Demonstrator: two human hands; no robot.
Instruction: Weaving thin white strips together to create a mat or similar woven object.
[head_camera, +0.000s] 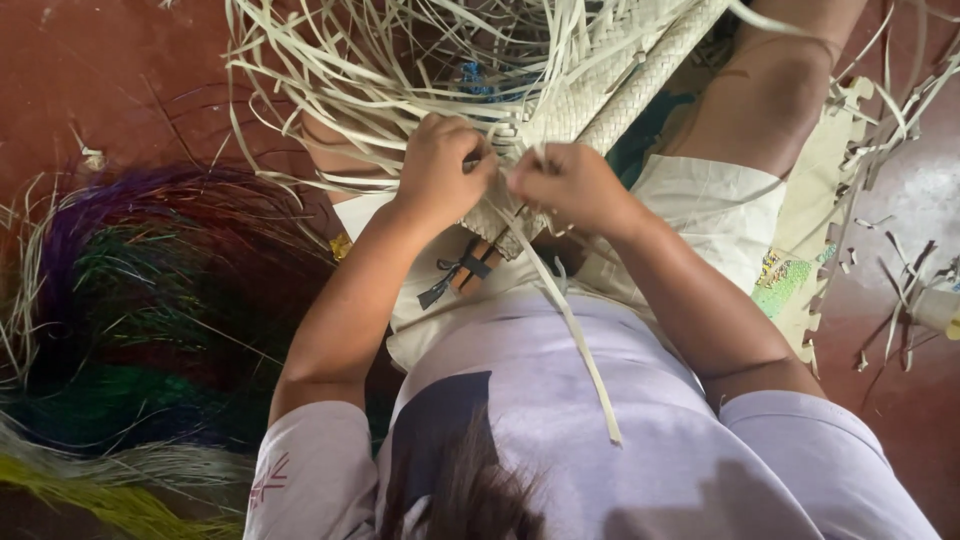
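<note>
A pale woven straw piece (610, 75) with a plaited band runs up and to the right from my lap, and many loose pale strips (350, 70) fan out from it at the top. My left hand (440, 165) pinches strips at the near corner of the weave. My right hand (570, 185) grips the same corner from the right, almost touching the left. One long loose strip (575, 335) hangs from between the hands down over my light shirt. A small wooden-handled tool (470, 272) with dark cord lies on my lap just below the hands.
A heap of dyed fibres (150, 300) in purple, green, red and yellow lies on the red floor at the left. Strip offcuts (900, 280) are scattered at the right, beside a pale mat edge (820, 200). My bare knee (770, 80) rises at the upper right.
</note>
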